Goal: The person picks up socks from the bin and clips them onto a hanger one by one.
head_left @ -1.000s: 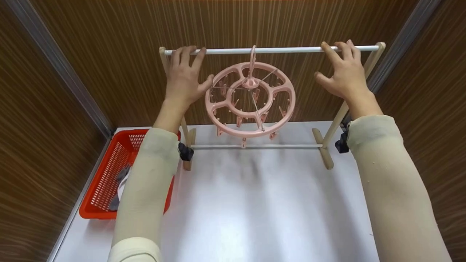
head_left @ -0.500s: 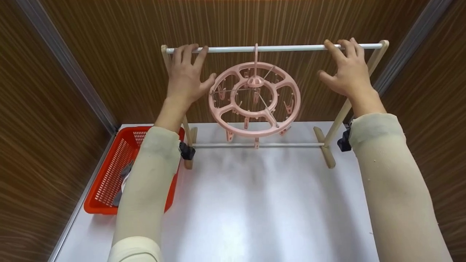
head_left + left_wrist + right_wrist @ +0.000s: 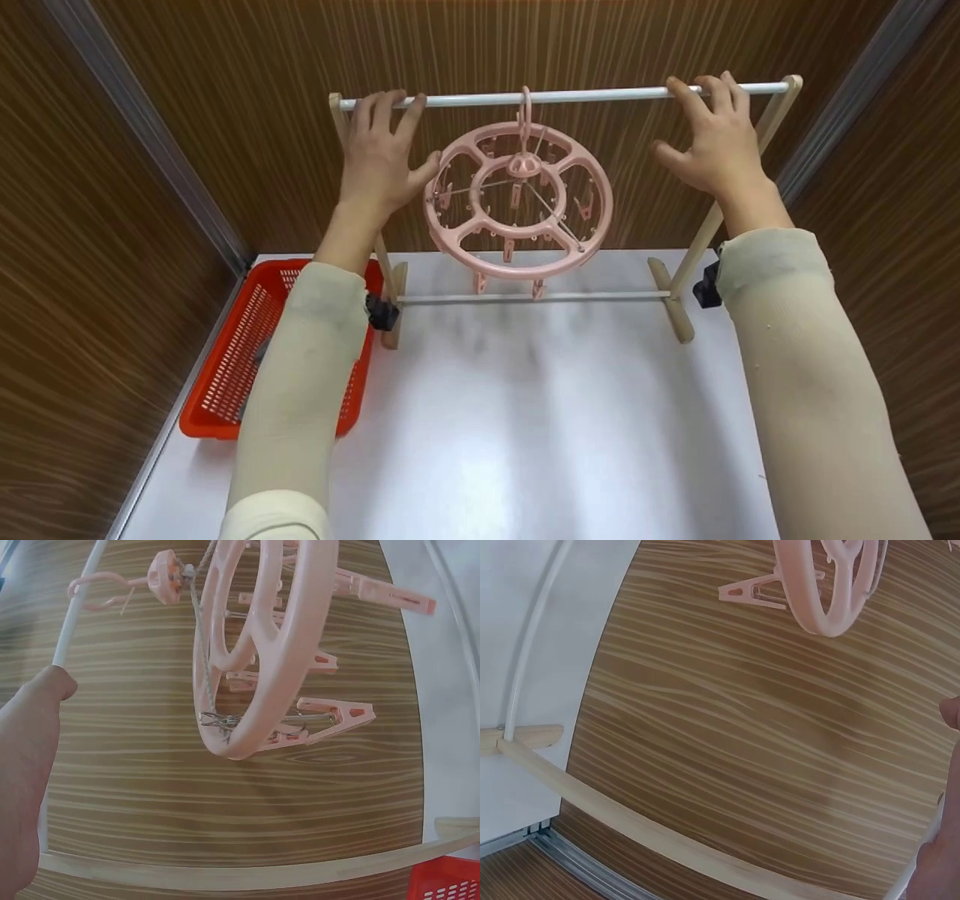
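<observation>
A pink round clothes-drying hanger with dangling clips hangs by its hook from the white top bar of a wooden-sided rack. My left hand lays its fingertips over the bar near the left post, thumb spread toward the hanger's rim. Near the right post, my right hand rests its fingertips over the same bar, its thumb pointing inward. In the left wrist view the pink ring is tilted, clips below. The right wrist view shows only part of the ring and one clip.
A red perforated basket stands at the left, partly behind my left sleeve, with a grey item inside. A lower white bar joins the rack's wooden feet on the white surface. Wood-grained walls enclose the space.
The hanger swings and turns slightly on the bar, its clips shifting. The rack's right end sits a little higher in view; the basket has shifted right in the picture. Both hands keep their places on the bar.
</observation>
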Action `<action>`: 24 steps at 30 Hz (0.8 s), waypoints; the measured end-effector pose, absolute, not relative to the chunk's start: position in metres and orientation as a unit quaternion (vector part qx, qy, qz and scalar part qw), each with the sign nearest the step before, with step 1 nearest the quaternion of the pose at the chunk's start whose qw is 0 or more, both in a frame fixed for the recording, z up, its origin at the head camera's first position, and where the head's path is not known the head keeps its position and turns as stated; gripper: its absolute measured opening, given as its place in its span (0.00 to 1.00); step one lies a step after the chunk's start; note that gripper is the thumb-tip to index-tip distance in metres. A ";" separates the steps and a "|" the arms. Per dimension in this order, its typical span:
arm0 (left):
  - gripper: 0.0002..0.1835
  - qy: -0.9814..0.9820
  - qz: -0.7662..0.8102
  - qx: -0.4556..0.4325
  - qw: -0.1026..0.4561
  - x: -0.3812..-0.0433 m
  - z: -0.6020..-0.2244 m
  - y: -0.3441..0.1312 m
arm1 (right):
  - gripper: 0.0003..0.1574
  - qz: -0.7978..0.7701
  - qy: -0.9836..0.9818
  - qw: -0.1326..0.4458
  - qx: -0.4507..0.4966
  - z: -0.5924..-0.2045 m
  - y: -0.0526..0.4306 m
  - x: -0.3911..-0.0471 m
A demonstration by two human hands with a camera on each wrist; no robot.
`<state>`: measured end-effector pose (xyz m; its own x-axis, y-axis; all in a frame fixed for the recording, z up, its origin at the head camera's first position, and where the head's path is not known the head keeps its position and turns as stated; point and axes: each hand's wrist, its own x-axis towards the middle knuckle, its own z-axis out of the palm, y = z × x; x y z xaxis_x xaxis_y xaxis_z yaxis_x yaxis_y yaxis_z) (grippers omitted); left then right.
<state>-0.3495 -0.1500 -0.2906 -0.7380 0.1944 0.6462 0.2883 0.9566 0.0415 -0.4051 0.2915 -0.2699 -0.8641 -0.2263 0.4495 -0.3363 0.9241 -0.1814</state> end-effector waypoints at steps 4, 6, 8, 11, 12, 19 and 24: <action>0.37 -0.926 -0.078 -0.134 0.345 -0.346 -0.292 -0.154 | 0.50 0.130 -0.956 0.217 0.146 -0.272 0.287 -0.406; 0.36 -0.925 -0.078 -0.135 0.347 -0.345 -0.292 -0.156 | 0.50 0.133 -0.955 0.221 0.146 -0.273 0.285 -0.406; 0.36 -0.926 -0.077 -0.134 0.346 -0.343 -0.292 -0.157 | 0.50 0.135 -0.954 0.225 0.144 -0.274 0.284 -0.405; 0.37 -0.927 -0.075 -0.130 0.343 -0.343 -0.291 -0.157 | 0.49 0.138 -0.953 0.229 0.142 -0.273 0.285 -0.404; 0.37 -0.928 -0.075 -0.129 0.343 -0.343 -0.290 -0.157 | 0.49 0.138 -0.953 0.230 0.141 -0.273 0.285 -0.404; 0.37 -0.928 -0.069 -0.128 0.342 -0.344 -0.289 -0.156 | 0.51 0.137 -0.953 0.228 0.146 -0.273 0.288 -0.404; 0.37 -0.927 -0.068 -0.133 0.345 -0.346 -0.293 -0.155 | 0.53 0.125 -0.955 0.221 0.156 -0.276 0.291 -0.405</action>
